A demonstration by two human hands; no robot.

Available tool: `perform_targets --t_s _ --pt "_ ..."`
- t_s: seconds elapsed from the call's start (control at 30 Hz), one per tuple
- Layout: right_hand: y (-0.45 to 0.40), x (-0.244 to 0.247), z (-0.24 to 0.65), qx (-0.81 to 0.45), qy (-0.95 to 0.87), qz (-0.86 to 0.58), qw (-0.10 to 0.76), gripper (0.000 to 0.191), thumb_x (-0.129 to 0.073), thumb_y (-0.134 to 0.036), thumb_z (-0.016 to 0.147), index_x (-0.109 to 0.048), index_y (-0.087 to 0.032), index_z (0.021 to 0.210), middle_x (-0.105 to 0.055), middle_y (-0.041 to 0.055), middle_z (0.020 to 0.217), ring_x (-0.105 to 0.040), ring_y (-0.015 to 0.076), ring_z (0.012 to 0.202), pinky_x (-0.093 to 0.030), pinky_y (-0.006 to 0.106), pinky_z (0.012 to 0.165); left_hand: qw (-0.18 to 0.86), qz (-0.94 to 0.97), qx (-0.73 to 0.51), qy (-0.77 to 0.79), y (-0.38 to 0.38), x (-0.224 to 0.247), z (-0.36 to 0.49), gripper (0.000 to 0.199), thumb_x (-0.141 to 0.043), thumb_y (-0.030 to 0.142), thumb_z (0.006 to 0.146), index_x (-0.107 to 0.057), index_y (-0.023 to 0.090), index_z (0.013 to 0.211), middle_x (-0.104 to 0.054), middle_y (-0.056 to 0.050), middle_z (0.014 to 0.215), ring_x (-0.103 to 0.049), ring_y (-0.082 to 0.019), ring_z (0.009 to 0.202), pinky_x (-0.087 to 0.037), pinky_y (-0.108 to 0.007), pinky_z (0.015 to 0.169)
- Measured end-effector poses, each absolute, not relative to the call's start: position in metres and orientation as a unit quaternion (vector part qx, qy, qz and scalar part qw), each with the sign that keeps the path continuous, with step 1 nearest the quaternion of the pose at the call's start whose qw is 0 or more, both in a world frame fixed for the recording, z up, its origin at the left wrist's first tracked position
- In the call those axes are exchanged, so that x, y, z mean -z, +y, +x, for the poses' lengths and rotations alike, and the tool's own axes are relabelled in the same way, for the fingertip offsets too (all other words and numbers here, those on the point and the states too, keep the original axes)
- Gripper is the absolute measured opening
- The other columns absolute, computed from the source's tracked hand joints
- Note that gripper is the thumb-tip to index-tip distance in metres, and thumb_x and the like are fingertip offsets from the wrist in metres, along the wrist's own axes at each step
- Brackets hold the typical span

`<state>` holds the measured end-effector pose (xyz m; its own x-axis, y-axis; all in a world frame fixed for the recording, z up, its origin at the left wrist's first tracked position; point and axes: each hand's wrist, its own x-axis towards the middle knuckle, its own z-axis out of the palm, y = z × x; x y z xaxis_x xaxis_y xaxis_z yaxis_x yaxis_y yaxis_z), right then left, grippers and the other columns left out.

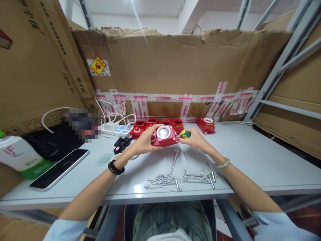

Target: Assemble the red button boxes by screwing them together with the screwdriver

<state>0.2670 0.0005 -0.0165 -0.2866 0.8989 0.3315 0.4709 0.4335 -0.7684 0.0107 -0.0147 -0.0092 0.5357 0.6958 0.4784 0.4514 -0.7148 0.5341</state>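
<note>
My left hand [146, 140] grips a red box [165, 142] by its left side and holds it up a little over the table. A white ring with a clear round window [164, 132] sits on the box's face. My right hand [194, 138] is closed around a screwdriver with a green and yellow handle [186, 134], its tip end at the box's right side. A white cord [175, 160] hangs below that side. On the table nearer to me lie several small screws [160, 179] and metal rods with T-shaped ends [198, 176].
Several red housings [177, 124] stand at the back, and another red box [206, 125] stands to their right. Black parts [122, 145] lie left of my left hand. A power strip [116, 130], a phone [61, 168] and a bottle [22, 155] are at left. Cardboard [160, 67] walls the back.
</note>
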Motion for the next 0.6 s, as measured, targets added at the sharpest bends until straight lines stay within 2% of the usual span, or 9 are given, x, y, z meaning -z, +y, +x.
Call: perform_targets --t_s 0.4,0.47,0.6 --pt "-0.008 0.010 0.261 -0.187 -0.751 -0.490 0.401 0.017 -0.062 -0.025 0.063 -0.069 -0.012 0.072 -0.061 0.0009 0.064 -0.053 0.0141 0.065 -0.040 0.025 0.062 0.141 0.861 -0.344 0.347 -0.012 0.011 0.010 0.080 -0.076 0.026 0.067 -0.036 0.023 0.136 -0.048 -0.011 0.139 -0.049 -0.030 0.125 -0.040 -0.046 0.106" --pt "-0.010 0.008 0.263 -0.184 -0.769 -0.482 0.378 0.017 -0.061 -0.023 0.063 -0.070 -0.012 0.074 -0.062 0.0010 0.067 -0.053 0.0134 0.065 -0.040 0.025 0.063 0.136 0.861 -0.340 0.353 -0.011 0.010 0.009 0.079 -0.076 0.025 0.067 -0.036 0.023 0.135 -0.048 -0.011 0.139 -0.049 -0.030 0.125 -0.040 -0.047 0.105" --pt "-0.014 0.012 0.263 -0.231 -0.831 -0.434 0.260 0.016 -0.064 -0.019 0.060 -0.071 -0.016 0.075 -0.063 -0.0008 0.066 -0.050 0.0105 0.058 -0.039 0.023 0.057 0.110 0.855 -0.341 0.375 -0.007 0.010 0.004 0.077 -0.076 0.023 0.066 -0.038 0.022 0.134 -0.050 -0.012 0.137 -0.049 -0.031 0.124 -0.040 -0.049 0.104"
